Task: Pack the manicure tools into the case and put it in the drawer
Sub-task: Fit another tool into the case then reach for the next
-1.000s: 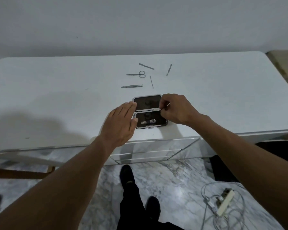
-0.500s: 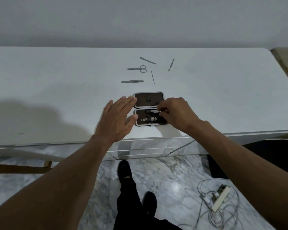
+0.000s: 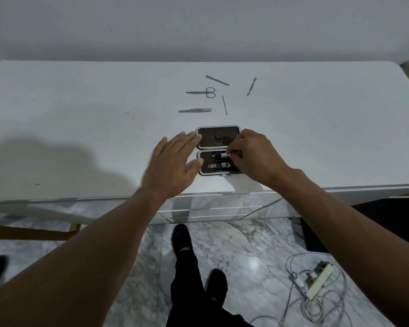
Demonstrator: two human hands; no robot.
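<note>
So the manicure case (image 3: 219, 149) is lying flat open near the front edge of the white tabletop (image 3: 80, 119), both dark-lined halves facing up, one behind the other. Left hand (image 3: 172, 165) is flat on the tabletop, fingers spread, fingertips touching the case's left edge and thumb against the near half, so nothing is in that grip. Right hand (image 3: 254, 156) has its grip pinched on a small silver tool (image 3: 223, 156) that sits across the upper part of the near half, under a little strap there. Can't tell exactly what kind of tool it is, too small. Just below it in the same half there's a nail clipper (image 3: 219, 165) strapped in.

Loose stuff further back on the tabletop, well apart from the case: tweezers (image 3: 195, 110), small scissors (image 3: 202, 92), a thin pick (image 3: 224, 104), a flat file-looking tool (image 3: 217, 80), and a cuticle pusher (image 3: 251, 86) off to the right.

Below the front edge there are mirrored drawer fronts (image 3: 210, 207), shut. A power strip (image 3: 318, 280) with tangled cables sits on the marble floor.
</note>
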